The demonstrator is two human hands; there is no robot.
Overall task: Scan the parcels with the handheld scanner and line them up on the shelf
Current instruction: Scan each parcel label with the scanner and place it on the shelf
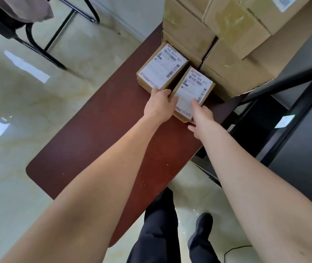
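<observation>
On the far part of the reddish-brown counter [98,149] two small cardboard parcels lie side by side, each with a white shipping label facing up. The near parcel [193,92] has its long axis running away from the person, from the near edge toward the stack of big cardboard boxes [233,44] behind it; the printed code at its far end reads 900 A09 077. The far parcel [162,67] lies parallel to it, just beside it on the left, and seems to touch the big boxes with its far end.

Both hands are on the near parcel. The left hand [160,105] holds its left near corner, with the fingers curled around the edge in the narrow gap between the two parcels. The right hand [201,114] grips the right near part, one finger lying on the label and the thumb spread low near the counter.

A dark metal shelf frame [284,88] stands at the right.
</observation>
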